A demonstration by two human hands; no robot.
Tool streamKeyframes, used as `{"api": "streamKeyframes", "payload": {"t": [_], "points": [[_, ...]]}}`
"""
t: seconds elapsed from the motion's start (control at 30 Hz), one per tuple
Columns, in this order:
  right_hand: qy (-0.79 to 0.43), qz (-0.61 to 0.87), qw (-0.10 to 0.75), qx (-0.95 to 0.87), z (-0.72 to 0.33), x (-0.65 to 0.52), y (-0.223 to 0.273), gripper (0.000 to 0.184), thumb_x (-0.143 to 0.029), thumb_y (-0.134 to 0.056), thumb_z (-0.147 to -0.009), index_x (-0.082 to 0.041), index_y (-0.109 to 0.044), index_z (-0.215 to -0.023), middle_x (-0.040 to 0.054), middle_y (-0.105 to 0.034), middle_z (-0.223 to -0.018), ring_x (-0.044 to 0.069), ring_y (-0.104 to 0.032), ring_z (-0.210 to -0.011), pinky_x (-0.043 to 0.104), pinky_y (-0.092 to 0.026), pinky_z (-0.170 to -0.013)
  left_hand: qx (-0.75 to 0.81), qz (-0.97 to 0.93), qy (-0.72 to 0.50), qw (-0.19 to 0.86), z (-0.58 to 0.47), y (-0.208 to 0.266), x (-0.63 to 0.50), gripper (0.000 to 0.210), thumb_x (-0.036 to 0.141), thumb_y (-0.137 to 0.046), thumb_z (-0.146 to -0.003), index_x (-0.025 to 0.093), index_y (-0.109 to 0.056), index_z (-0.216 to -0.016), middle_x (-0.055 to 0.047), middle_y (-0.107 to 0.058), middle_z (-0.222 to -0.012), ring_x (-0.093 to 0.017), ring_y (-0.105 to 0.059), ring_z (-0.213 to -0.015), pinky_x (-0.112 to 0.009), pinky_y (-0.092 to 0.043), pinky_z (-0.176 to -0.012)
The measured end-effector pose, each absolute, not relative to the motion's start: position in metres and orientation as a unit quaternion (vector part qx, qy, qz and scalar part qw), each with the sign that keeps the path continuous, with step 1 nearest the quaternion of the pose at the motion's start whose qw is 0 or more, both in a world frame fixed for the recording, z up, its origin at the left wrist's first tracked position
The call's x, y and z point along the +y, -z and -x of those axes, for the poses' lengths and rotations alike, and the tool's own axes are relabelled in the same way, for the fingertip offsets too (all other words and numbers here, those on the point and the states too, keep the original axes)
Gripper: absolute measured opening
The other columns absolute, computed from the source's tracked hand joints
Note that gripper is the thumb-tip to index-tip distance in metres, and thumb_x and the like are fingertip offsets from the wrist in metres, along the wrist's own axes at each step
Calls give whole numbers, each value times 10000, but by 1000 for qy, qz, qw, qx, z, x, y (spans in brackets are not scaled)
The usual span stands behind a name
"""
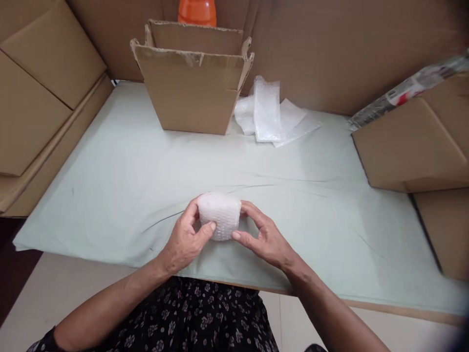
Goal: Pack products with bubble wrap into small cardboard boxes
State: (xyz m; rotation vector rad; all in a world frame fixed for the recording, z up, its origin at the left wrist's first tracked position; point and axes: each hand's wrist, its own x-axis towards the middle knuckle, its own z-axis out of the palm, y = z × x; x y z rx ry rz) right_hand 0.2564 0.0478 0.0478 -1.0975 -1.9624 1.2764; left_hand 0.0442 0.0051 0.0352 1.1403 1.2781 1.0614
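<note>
A small bundle in white bubble wrap (220,216) is between my two hands, near the front edge of the table; the wrap hides whatever is inside. My left hand (188,238) grips its left side, thumb on the near face and fingers behind. On the other side, my right hand (266,238) holds the right edge, with the thumb at the lower corner and the fingertips behind it.
An open-topped cardboard box (192,90) stands at the back of the pale green cloth (120,161). Right of it lie several bubble-wrap pieces (267,112). Cardboard boxes (406,146) flank the right, with a plastic-wrapped roll (406,90) behind; more boxes (40,98) stand left. An orange object (198,12) shows at the back.
</note>
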Motion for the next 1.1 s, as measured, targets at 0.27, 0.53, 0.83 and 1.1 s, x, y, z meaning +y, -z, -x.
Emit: {"api": "streamKeyframes", "payload": {"t": [0.27,0.53,0.83,1.1], "points": [[-569,375,240,-691,-248,69,-60,282,-418,-716,-911,-198,-722,-1087,50,-747,-1057,199,-704,-960,298,-561,-858,525,-643,-330,449,-43,-37,8,818,202,-586,-880,168,-229,-1615,-67,-710,-1069,-187,-690,-909,-329,-584,-845],[-507,426,181,-727,-260,99,-70,207,-385,-656,-916,-183,-671,-876,6,-671,-772,145,-609,-690,235,-476,-602,468,-792,-349,177,12,-79,86,589,303,-644,-929,248,-462,-1487,-125,-654,-1346,-274,-637,-1237,-461,-544,-1039],[-471,456,229,-720,-273,142,-107,240,-449,-683,-907,-211,-710,-897,26,-713,-795,169,-655,-718,254,-519,-618,515,-791,-311,-110,70,-143,259,334,171,-566,-829,204,-672,-1145,-77,-713,-1065,-307,-647,-1144,-572,-397,-1115],[-449,499,319,-669,-305,148,-149,279,-521,-807,-807,-254,-778,-882,102,-718,-779,211,-674,-666,301,-522,-537,438,-820,-343,-130,69,-139,173,227,63,-487,-891,216,-649,-928,-18,-728,-872,-200,-667,-831,-476,-488,-1031]]}}
